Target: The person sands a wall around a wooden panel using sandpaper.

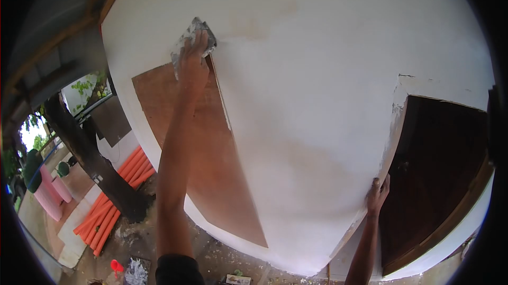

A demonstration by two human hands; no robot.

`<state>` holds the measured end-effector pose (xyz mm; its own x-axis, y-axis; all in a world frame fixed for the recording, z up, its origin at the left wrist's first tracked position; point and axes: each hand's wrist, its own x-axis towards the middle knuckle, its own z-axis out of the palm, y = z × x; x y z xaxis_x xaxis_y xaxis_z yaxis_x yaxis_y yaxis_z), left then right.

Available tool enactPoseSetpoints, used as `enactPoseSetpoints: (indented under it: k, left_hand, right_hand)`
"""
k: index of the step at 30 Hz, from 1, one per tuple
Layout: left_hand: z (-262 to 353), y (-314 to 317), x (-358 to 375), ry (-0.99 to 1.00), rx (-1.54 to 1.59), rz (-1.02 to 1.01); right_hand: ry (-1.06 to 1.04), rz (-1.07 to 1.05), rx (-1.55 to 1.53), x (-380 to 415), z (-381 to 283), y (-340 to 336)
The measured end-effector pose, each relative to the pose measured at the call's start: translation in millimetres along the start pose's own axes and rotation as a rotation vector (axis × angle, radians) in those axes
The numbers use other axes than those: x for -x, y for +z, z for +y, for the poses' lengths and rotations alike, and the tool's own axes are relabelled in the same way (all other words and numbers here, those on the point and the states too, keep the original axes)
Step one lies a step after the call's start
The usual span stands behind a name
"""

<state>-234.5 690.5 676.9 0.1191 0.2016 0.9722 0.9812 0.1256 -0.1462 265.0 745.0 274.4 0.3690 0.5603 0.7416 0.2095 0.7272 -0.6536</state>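
On wall [317, 73], L fingers [197, 41] gripping trowel [191, 35].

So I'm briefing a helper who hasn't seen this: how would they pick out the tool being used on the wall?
Start at the big white wall and find its bare brown patch. At the patch's top edge the left hand presses a trowel to the wall. It is the only flat grey blade there, smeared with white.
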Motion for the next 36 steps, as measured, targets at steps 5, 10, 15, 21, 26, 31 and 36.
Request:
enactPoseSetpoints:
  k: [5, 10, 15, 21, 26, 31, 36]
  left_hand:
    - [-11, 14, 4, -0.009, 0.114, 0.013]
    - [-12, 3, -5, -0.238, -0.048, -0.028]
    - [29, -2, 2, 0.081, 0.091, 0.042]
    - [4, 2, -27, -0.086, 0.186, 0.042]
    - [88, -17, -24, 0.285, 0.107, 0.118]
    - [15, -10, -52, -0.106, 0.061, 0.031]
    - [102, -15, -37, 0.300, 0.143, 0.132]
  right_hand:
    - [0.006, 0.009, -0.022, -1, 5, 2]
    - [0.017, 0.006, -0.037, -2, -2, 4]
    - [-0.014, 0.021, 0.002, -5, 7, 4]
    - [0.032, 0.015, 0.006, -1, 9, 0]
    - [0.045, 0.018, 0.008, -1, -1, 2]
    - [-0.008, 0.030, 0.001, -4, 6, 1]
    - [-0.007, -0.014, -0.004, -5, -2, -1]
